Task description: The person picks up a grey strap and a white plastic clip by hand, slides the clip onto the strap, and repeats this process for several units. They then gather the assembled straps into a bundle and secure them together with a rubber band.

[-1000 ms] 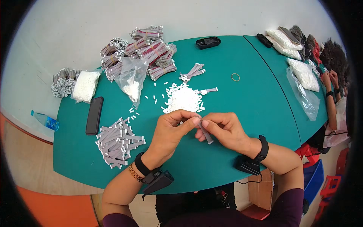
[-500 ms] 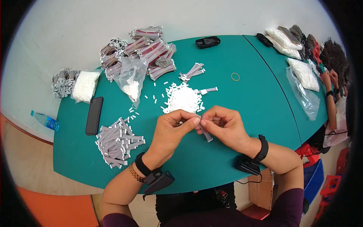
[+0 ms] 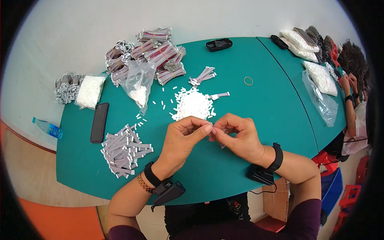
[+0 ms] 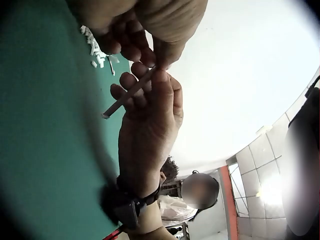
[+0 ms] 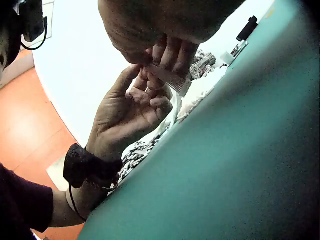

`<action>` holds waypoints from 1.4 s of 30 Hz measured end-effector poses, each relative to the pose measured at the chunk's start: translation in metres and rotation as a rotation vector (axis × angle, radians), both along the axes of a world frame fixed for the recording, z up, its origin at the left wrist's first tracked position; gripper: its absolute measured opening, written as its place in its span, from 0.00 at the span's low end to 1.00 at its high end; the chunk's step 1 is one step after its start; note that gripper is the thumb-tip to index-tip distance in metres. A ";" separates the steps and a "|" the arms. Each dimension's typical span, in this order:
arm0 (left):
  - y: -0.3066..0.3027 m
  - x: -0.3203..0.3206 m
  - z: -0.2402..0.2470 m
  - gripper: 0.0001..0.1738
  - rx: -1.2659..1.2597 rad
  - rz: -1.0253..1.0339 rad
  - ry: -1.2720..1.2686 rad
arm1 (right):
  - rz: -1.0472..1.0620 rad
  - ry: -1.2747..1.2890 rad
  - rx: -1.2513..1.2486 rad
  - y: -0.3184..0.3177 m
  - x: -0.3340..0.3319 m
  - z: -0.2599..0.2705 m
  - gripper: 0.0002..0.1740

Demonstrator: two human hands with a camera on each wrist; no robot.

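Both hands meet over the front middle of the green table, fingertips together. Thumb and forefinger of my left hand (image 3: 182, 140) pinch one end of a short, flat grey ribbon cable (image 4: 129, 95); that end is hidden by the fingertips. My right hand (image 3: 242, 138) also pinches the cable close to the same end, its thumb tip against the left one. The cable's other end, with a white tip, sticks out past the right fingers in the left wrist view. Just beyond the hands lies a heap of small white connectors (image 3: 194, 104).
A pile of grey ribbon cables (image 3: 124, 154) lies at left, beside a black phone (image 3: 99, 123). Behind are bundled cables (image 3: 162, 54), bags of white pieces (image 3: 91, 91) and a black pouch (image 3: 219, 45). A rubber band (image 3: 248, 81) lies at right. Another person's arms (image 3: 350, 104) show far right.
The right hand has turned and shifted slightly, its fingers closer to the left fingertips. The cable's tail, earlier plain below the hands, is now mostly hidden behind the right hand in the head view.
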State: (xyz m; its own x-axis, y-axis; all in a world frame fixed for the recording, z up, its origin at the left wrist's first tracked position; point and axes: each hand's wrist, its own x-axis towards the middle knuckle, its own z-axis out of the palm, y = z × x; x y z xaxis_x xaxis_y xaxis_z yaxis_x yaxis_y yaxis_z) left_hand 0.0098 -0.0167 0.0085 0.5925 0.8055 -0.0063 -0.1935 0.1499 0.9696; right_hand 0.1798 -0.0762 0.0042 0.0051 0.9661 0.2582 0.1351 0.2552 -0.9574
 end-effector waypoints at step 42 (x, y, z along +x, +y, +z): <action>-0.002 0.002 -0.001 0.07 0.086 0.083 0.014 | 0.135 0.232 -0.125 0.003 -0.002 -0.004 0.07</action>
